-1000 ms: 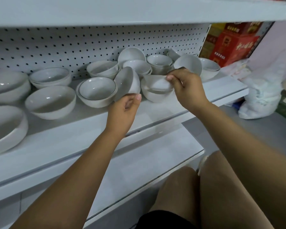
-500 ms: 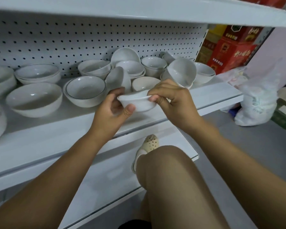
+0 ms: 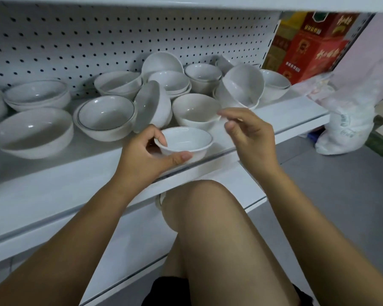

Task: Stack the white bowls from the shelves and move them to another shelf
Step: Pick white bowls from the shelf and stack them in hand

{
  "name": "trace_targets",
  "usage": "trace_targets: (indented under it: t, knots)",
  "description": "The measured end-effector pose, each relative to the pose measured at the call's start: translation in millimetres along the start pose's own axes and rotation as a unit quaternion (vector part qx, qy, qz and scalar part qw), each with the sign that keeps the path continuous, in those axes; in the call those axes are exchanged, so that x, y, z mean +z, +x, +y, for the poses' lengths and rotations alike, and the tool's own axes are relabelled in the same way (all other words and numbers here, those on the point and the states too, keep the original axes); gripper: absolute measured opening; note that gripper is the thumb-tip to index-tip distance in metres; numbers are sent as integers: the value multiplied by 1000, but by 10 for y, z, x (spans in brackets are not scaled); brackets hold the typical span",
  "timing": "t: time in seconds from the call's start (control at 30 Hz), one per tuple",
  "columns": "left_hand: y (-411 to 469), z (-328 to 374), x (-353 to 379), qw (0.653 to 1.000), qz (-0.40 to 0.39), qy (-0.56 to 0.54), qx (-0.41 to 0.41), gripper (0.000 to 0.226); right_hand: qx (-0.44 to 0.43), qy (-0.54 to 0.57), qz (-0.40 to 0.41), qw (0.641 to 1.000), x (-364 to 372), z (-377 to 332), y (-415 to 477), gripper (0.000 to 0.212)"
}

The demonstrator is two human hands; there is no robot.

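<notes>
A small white bowl point(image 3: 187, 141) is upright in my left hand point(image 3: 146, 155), thumb under its front wall, fingers over the left rim, just above the front of the middle shelf point(image 3: 80, 173). My right hand point(image 3: 248, 133) hovers to the right of it, fingers loosely apart and holding nothing. Several white bowls crowd the shelf behind: a plain one point(image 3: 196, 110) right behind the held bowl, a dark-rimmed stack point(image 3: 105, 117), one on its side point(image 3: 150, 104), a tilted one point(image 3: 243, 85).
A larger bowl point(image 3: 32, 132) and a stack point(image 3: 37, 94) sit at the left. The pegboard point(image 3: 97, 40) backs the shelf; a lower shelf point(image 3: 142, 237) juts out below. My bare knee point(image 3: 208, 217) is in front. Red cartons point(image 3: 314, 40) and a white sack point(image 3: 347, 127) lie right.
My right hand carried the small bowl off the shelf to my left hand, then let go of it and drew back to the right. The left hand now holds it alone.
</notes>
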State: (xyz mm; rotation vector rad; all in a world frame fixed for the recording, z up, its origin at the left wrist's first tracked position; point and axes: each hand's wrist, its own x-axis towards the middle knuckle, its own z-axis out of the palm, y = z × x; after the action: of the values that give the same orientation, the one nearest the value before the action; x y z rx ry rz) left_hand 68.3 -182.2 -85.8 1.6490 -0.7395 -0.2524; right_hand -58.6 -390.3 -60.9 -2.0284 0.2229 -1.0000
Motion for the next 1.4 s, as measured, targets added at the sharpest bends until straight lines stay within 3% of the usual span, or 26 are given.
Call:
trace_targets:
  t: [0.1, 0.27, 0.57, 0.77, 0.83, 0.93, 1.13, 1.33, 1.4]
  knots:
    - [-11, 25, -21, 999, -16, 44, -7, 68, 58, -42, 50, 996, -131, 143, 271, 16]
    - [4, 50, -57, 996, -50, 65, -37, 68, 114, -167, 24, 979, -218, 396, 680, 40]
    - [49, 32, -189, 991, -106, 23, -80, 80, 147, -208, -18, 967, -111, 466, 838, 37]
    - [65, 71, -282, 985, -138, -12, -98, 70, 64, -243, -13, 968, 64, 308, 943, 34]
    - [105, 73, -356, 983, -154, -12, -101, 68, 12, -259, -60, 964, 174, 231, 1050, 30]
    - [125, 41, -436, 981, -154, -24, -112, 69, -31, -324, -170, 930, 379, 172, 1255, 27]
    - [116, -11, -436, 982, -150, -36, -113, 74, -51, -283, -232, 929, 713, 283, 1524, 32]
    - [152, 23, -512, 976, -175, -26, -125, 79, -79, -162, -199, 963, 863, 169, 1646, 29]
    - [170, 15, -567, 972, -186, -39, -141, 80, -75, -123, -222, 964, 979, -13, 1694, 31]
